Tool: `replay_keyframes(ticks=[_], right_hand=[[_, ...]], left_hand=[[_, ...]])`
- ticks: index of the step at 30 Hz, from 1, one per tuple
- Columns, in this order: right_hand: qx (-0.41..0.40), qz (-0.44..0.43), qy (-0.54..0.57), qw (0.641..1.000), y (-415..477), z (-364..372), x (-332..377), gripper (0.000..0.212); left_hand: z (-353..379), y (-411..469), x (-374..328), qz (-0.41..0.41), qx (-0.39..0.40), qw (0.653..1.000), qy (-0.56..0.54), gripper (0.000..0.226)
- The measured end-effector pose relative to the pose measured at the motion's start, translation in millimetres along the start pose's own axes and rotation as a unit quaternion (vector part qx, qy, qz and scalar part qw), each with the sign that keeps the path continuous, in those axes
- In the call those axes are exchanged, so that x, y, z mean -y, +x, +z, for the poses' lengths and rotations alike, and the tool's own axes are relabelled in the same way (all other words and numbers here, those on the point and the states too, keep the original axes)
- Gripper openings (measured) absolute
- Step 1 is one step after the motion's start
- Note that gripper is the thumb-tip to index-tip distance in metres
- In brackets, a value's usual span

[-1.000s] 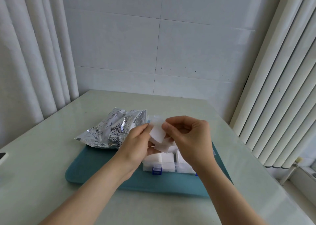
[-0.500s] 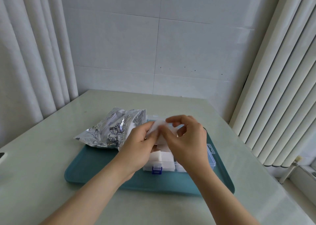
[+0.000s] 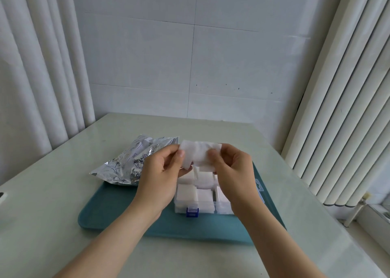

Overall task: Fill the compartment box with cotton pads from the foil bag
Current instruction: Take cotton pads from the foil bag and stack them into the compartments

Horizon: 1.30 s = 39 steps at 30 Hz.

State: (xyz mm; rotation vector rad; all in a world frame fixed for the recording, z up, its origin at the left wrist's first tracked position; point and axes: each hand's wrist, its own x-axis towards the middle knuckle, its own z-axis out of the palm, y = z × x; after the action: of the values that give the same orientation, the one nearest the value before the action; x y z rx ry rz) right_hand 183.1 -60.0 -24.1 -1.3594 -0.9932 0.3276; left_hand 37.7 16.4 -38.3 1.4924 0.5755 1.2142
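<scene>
**Both hands pinching cotton pads above the box**

My left hand (image 3: 162, 172) and my right hand (image 3: 232, 170) are raised over the tray, each clamped on the white cotton pads (image 3: 198, 151) stretched between them. My left thumb presses the left edge of the pads against my curled fingers, and my right thumb does the same on the right side. I cannot tell how many pads are in the bunch; a few loose corners hang below it.

Directly under my hands sits the clear compartment box (image 3: 205, 206), its near compartments packed with white pads and a blue latch (image 3: 192, 212) on its front wall. The crumpled silver foil bag (image 3: 130, 166) lies to the left of the box, its mouth pointing toward my hands and partly hidden behind my left hand. Box and bag both rest on a teal tray (image 3: 109, 212), which sits on a pale table (image 3: 52, 182).
</scene>
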Motion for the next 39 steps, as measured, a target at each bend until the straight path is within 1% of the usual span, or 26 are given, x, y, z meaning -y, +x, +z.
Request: replay_keyframes(ticks=[2,3,5,7,9,12,14,16,22,25,27,30,31,32,34,36,37,39], right_hand=[[-0.032,-0.022,-0.003,0.999,3,-1,0,0.023],[-0.032,-0.041,-0.008,0.999,4,-3,1,0.026],[0.018,-0.075,-0.019,0.997,3,-6,4,0.026],[0.080,-0.078,-0.024,0.993,0,-6,7,0.026],[0.095,-0.070,-0.041,0.992,-2,-4,5,0.033],[0.063,-0.064,-0.057,0.994,-1,-2,3,0.029],[0.047,-0.064,-0.068,0.995,2,-3,1,0.025],[0.029,-0.067,-0.078,0.994,3,-4,-1,0.025],[-0.010,-0.095,-0.107,0.990,2,-3,-1,0.023],[-0.027,-0.088,-0.119,0.989,2,-4,-2,0.024],[-0.009,-0.070,-0.109,0.992,2,-5,0,0.026],[0.062,-0.020,-0.017,0.998,3,-8,3,0.029],[0.073,-0.008,0.000,0.997,3,-9,4,0.029],[0.072,-0.001,0.006,0.997,3,-10,5,0.028],[0.040,-0.001,-0.002,0.999,5,-10,3,0.026],[-0.004,-0.013,-0.001,1.000,6,-11,2,0.026],[-0.016,-0.016,0.017,1.000,6,-13,4,0.026],[0.003,-0.022,0.063,0.998,5,-15,9,0.024]], left_hand=[[-2,2,1,-0.014,-0.011,1.000,-0.015,0.023],[-2,3,2,-0.021,-0.015,1.000,-0.016,0.023],[-3,4,2,-0.034,-0.010,0.999,-0.012,0.024],[-2,2,2,-0.046,0.009,0.999,-0.009,0.026],[-1,1,0,-0.071,0.029,0.997,-0.010,0.029],[-1,1,-2,-0.121,0.066,0.989,-0.061,0.033],[-1,2,-2,-0.132,0.080,0.985,-0.079,0.038],[0,1,-3,-0.127,0.088,0.985,-0.079,0.038],[0,-1,-1,-0.103,0.102,0.988,-0.051,0.025],[-1,-2,-1,-0.094,0.110,0.989,-0.039,0.022],[-2,-2,0,-0.089,0.102,0.990,-0.033,0.022],[-3,0,0,-0.093,0.053,0.993,-0.047,0.019],[-4,1,0,-0.097,0.035,0.993,-0.054,0.018],[-5,3,0,-0.102,0.015,0.993,-0.064,0.017],[-8,6,2,-0.115,-0.016,0.990,-0.083,0.017],[-10,8,3,-0.119,-0.027,0.989,-0.084,0.019],[-10,8,3,-0.119,-0.029,0.989,-0.079,0.019],[-9,7,2,-0.116,-0.025,0.990,-0.070,0.019]])
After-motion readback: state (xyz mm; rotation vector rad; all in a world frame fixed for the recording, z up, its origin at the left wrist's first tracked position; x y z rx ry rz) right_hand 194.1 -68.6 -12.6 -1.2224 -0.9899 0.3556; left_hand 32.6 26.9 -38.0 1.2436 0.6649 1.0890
